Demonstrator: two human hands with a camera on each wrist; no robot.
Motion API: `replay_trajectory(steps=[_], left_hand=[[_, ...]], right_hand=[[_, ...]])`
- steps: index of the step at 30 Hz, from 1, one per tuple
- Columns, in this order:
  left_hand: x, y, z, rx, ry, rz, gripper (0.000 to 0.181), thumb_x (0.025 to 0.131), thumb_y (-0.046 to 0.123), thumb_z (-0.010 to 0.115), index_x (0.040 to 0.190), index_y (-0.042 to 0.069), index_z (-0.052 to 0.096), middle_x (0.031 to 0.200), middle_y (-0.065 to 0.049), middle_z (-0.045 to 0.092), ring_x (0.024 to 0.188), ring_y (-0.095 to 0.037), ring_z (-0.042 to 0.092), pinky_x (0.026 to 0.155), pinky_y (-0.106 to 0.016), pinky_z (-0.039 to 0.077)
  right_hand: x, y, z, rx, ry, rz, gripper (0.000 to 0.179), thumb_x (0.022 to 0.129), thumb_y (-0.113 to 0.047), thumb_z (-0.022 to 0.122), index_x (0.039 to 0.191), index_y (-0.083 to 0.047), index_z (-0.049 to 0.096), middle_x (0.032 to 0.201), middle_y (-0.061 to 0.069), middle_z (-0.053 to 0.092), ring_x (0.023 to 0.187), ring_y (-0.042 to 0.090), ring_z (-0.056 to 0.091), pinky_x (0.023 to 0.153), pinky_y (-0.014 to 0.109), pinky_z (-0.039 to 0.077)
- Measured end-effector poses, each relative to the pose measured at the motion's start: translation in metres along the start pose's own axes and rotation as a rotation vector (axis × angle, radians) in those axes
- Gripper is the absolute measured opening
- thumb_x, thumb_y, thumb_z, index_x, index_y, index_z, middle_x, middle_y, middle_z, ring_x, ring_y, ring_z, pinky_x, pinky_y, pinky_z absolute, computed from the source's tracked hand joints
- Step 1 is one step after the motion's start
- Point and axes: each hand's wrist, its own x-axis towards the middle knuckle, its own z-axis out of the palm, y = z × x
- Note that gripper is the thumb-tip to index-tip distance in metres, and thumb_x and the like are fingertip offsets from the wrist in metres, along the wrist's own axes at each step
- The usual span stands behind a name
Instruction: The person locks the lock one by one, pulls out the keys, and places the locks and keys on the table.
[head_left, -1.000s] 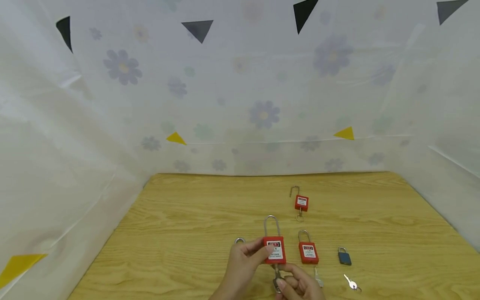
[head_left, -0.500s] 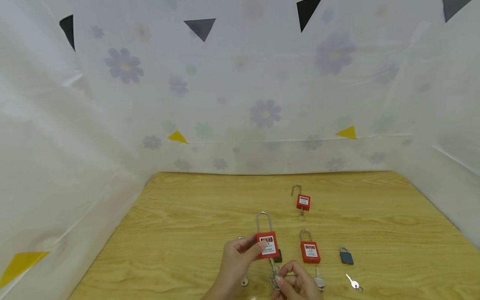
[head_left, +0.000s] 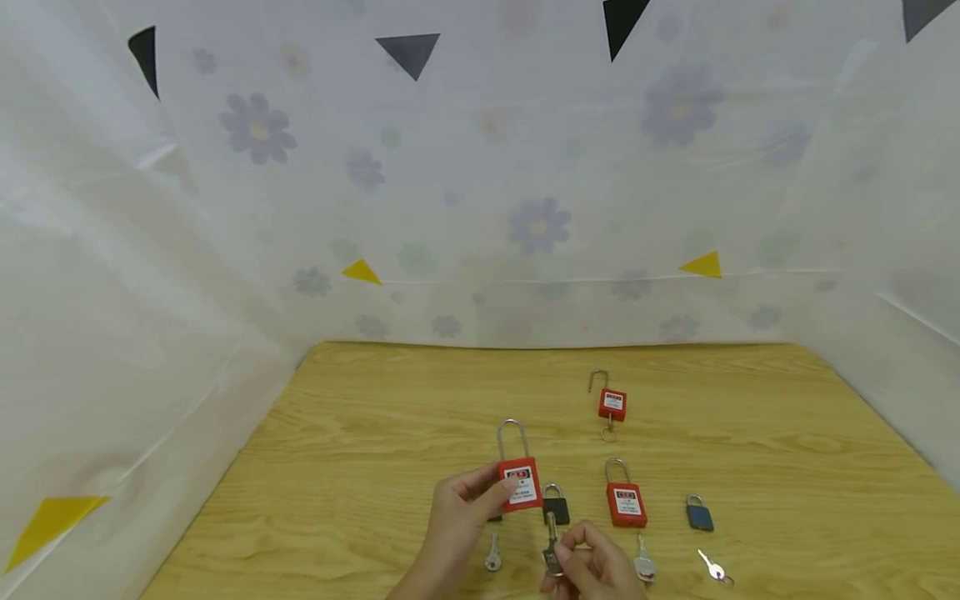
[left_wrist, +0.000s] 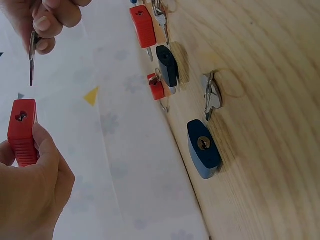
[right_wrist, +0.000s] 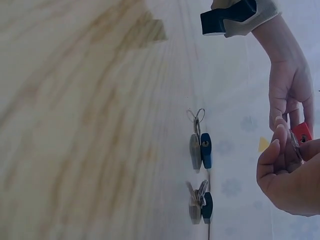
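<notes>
My left hand [head_left: 461, 508] grips a red padlock [head_left: 519, 493] by its sides, thumb on the white label and the long shackle pointing up. In the left wrist view the padlock's keyhole [left_wrist: 21, 117] faces the right hand. Between thumb and fingers, my right hand [head_left: 596, 562] pinches a metal key [head_left: 552, 542], its blade pointing at the padlock with a gap between them. Behind that key lies a black padlock [head_left: 556, 508] on the table. A loose key [head_left: 492, 557] lies beside the left wrist, near a dark padlock mostly hidden by the left hand.
To the right lie another red padlock [head_left: 626, 505] with a key [head_left: 644, 565] below it, and a small blue padlock [head_left: 700, 517] with its key [head_left: 712, 568]. Farther back, a red padlock [head_left: 612, 404] has its shackle swung open and a key inserted. White sheeting [head_left: 480, 208] surrounds the table.
The key has come out of the underside of the red padlock. My left hand has moved left and slightly up with the padlock, uncovering the black padlock; the right hand stays nearly in place.
</notes>
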Motion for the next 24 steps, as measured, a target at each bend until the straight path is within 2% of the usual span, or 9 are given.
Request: replay_trajectory(steps=[4, 8, 13, 18, 24], left_hand=[[0.001, -0.002, 0.000, 0.005, -0.004, -0.006, 0.045, 0.083, 0.019, 0.068, 0.120, -0.005, 0.056, 0.104, -0.010, 0.067, 0.084, -0.009, 0.062, 0.073, -0.020, 0.052], [0.003, -0.005, 0.000, 0.014, -0.014, 0.003, 0.044, 0.084, 0.015, 0.067, 0.120, -0.008, 0.055, 0.101, -0.008, 0.067, 0.081, -0.008, 0.061, 0.071, -0.019, 0.052], [0.006, -0.010, -0.001, 0.020, -0.022, -0.006, 0.044, 0.085, 0.015, 0.066, 0.120, -0.008, 0.055, 0.104, -0.009, 0.066, 0.084, -0.008, 0.061, 0.073, -0.022, 0.054], [0.008, -0.013, -0.002, 0.020, -0.036, -0.001, 0.046, 0.085, 0.017, 0.067, 0.121, -0.007, 0.055, 0.108, -0.011, 0.066, 0.087, -0.009, 0.062, 0.075, -0.024, 0.054], [0.006, -0.014, -0.003, 0.022, -0.042, 0.006, 0.047, 0.084, 0.020, 0.068, 0.121, -0.005, 0.056, 0.109, -0.011, 0.066, 0.086, -0.008, 0.063, 0.075, -0.024, 0.055]], right_hand=[[0.001, -0.002, -0.002, -0.072, 0.083, -0.036, 0.027, 0.092, -0.023, 0.055, 0.096, 0.003, 0.048, 0.075, 0.004, 0.064, 0.060, 0.007, 0.054, 0.056, 0.020, 0.046], [0.001, -0.008, -0.006, -0.195, 0.228, -0.063, 0.023, 0.091, -0.016, 0.055, 0.095, 0.006, 0.051, 0.073, -0.001, 0.050, 0.058, 0.007, 0.045, 0.053, 0.022, 0.042], [0.006, -0.020, -0.023, -0.223, 0.371, -0.064, 0.018, 0.091, -0.013, 0.057, 0.094, 0.004, 0.055, 0.071, -0.003, 0.051, 0.054, 0.007, 0.042, 0.049, 0.021, 0.040], [0.018, -0.033, -0.061, -0.327, 0.494, -0.025, 0.021, 0.092, -0.018, 0.056, 0.098, 0.003, 0.057, 0.076, -0.002, 0.056, 0.062, 0.008, 0.046, 0.054, 0.020, 0.042], [0.037, -0.029, -0.125, -0.567, 0.566, -0.044, 0.033, 0.093, -0.025, 0.054, 0.101, 0.006, 0.059, 0.079, 0.002, 0.060, 0.070, 0.011, 0.050, 0.056, 0.022, 0.042]])
